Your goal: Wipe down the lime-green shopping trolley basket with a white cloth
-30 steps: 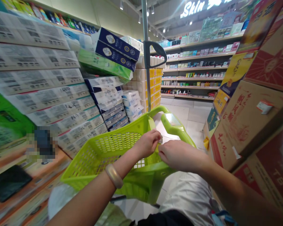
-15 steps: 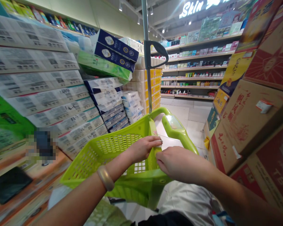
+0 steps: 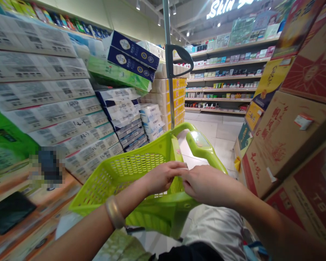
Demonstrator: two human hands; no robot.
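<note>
A lime-green shopping cart basket (image 3: 141, 159) with perforated walls stands before me. My left hand (image 3: 165, 176), below a gold bangle (image 3: 115, 212), is curled over the top of the basket's end panel (image 3: 176, 146). My right hand (image 3: 209, 183) is closed at the same panel, on the side of the green push handle (image 3: 203, 145). The fingertips of both hands meet and overlap there. The undersides of the fingers are hidden, so any small thing between them does not show. Mesh at the basket's bottom is partly covered by my left arm.
A metal pole with a grey grip (image 3: 179, 59) rises from the cart. Stacked paper packs (image 3: 43, 90) line the left; cardboard boxes (image 3: 285, 127) line the right. A black tablet-like thing (image 3: 12, 212) lies on orange boxes at lower left. Shelves of cosmetics (image 3: 225, 76) stand beyond the tiled floor.
My hands have drawn together: the right fingers now overlap the left fingertips above the panel. My left forearm and bangle have shifted slightly left and down. The cart has barely moved.
</note>
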